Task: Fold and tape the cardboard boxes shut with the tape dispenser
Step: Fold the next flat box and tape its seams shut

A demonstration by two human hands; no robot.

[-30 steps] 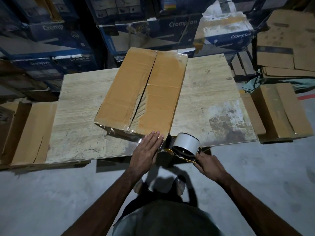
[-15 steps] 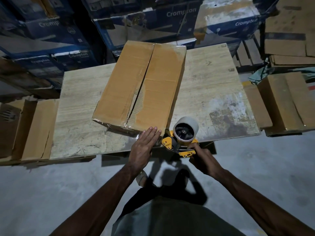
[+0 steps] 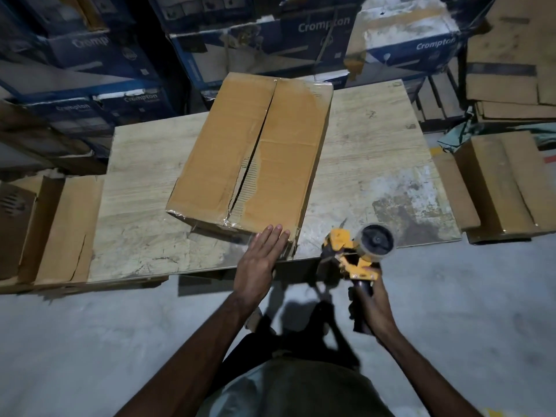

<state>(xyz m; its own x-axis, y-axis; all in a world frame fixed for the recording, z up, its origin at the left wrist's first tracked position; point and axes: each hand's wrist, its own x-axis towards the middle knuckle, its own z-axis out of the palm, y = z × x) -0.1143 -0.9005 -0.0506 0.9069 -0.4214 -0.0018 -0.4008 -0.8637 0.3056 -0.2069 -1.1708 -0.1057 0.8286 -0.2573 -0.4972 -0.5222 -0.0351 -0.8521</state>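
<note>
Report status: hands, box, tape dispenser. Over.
Left hand flat on near end of brown cardboard box. Right hand grips yellow tape dispenser, held off the box. Top seam gapes, torn near front; nothing lies across it.

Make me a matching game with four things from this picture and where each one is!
Things:
1. brown cardboard box
2. yellow tape dispenser
3. left hand
4. blue printed cartons

Places:
A. gripped by the right hand
B. stacked behind the pale wooden table
C. lying on the table
D. resting flat on the box's near end

Pairs: 1-C, 2-A, 3-D, 4-B
</note>
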